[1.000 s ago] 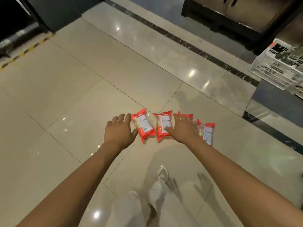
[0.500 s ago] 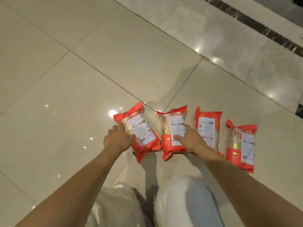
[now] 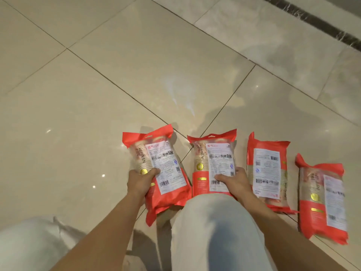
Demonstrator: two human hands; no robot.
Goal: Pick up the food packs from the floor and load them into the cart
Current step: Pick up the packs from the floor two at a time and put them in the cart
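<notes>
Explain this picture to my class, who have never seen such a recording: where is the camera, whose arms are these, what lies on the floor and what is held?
There is no machine here. A camera worn on a person's head looks down at their own bare arms. The left grip, meaning the left hand, holds the leftmost pack; the right grip holds the second pack. The third pack and the fourth pack lie untouched on the tiled floor. The pale shape below is the person's knee. No cart shows.
</notes>
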